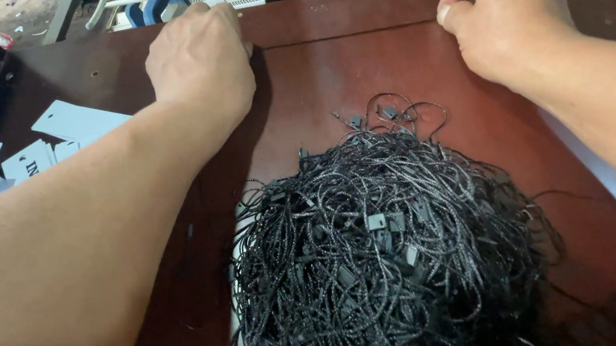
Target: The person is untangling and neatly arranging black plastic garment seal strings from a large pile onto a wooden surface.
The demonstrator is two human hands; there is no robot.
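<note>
Resting both fists at the far edge of the board [402, 63], we kept our left hand [200, 60] curled tight and our right hand [505, 22] curled too, holding nothing we could see. Near us on the board lay the cords [387, 247]. Left of it lay cards [63, 137].
</note>
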